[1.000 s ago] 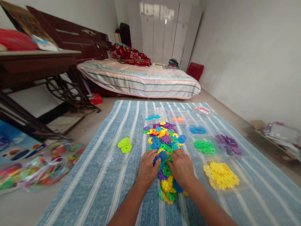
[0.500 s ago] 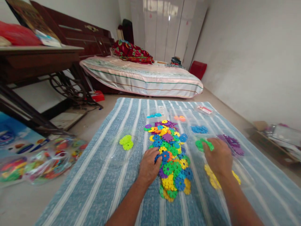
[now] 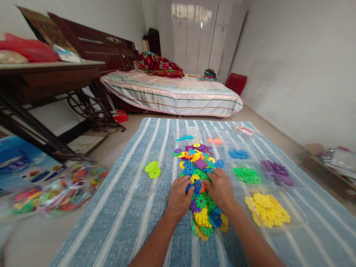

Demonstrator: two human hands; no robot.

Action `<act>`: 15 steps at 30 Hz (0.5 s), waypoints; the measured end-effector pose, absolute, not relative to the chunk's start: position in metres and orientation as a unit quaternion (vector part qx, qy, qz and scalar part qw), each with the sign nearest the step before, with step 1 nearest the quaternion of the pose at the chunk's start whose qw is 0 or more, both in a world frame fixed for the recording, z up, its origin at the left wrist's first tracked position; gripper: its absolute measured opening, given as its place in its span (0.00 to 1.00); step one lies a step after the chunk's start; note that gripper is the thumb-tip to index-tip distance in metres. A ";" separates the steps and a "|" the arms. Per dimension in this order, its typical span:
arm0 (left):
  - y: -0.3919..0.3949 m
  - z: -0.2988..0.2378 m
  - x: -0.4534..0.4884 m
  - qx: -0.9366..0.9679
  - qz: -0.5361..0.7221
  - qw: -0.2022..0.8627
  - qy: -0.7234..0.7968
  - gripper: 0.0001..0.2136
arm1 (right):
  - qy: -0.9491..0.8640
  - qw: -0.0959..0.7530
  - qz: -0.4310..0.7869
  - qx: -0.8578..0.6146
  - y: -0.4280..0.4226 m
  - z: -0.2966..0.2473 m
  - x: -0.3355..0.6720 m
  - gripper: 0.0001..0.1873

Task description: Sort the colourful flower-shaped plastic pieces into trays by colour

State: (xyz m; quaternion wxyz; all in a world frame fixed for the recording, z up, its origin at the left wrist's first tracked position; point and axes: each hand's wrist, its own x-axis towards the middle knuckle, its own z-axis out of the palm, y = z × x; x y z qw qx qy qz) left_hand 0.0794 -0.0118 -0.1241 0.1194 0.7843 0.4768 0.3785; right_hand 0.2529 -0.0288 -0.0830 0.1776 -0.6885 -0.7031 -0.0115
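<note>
A long heap of colourful notched plastic discs (image 3: 200, 202) lies in the middle of the striped cloth. At its left side my left hand (image 3: 180, 196) is closed, with a dark blue disc (image 3: 189, 188) between thumb and fingers. My right hand (image 3: 222, 188) reaches into the heap from the right, thumb and fingers apart over green and orange discs; its fingertips are partly hidden. Right of it stand clear trays holding green discs (image 3: 247, 175), yellow discs (image 3: 267, 209), purple discs (image 3: 279, 172) and blue discs (image 3: 238, 154).
Lime discs (image 3: 152, 169) lie in a clear tray on the left. Farther back are trays with light blue pieces (image 3: 185, 138) and orange pieces (image 3: 215, 141). Bagged toys (image 3: 62, 194) rest on the floor beside a sewing-machine table (image 3: 52, 74). A bed (image 3: 172, 92) stands beyond.
My right hand has moved left from the green tray to the heap, and the green disc it held is out of its grasp. My left hand stays at the heap's left side.
</note>
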 end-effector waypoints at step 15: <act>-0.011 -0.122 0.079 0.786 0.377 0.120 0.475 0.06 | -0.617 0.414 -0.013 -0.669 -0.041 -0.068 0.291 0.12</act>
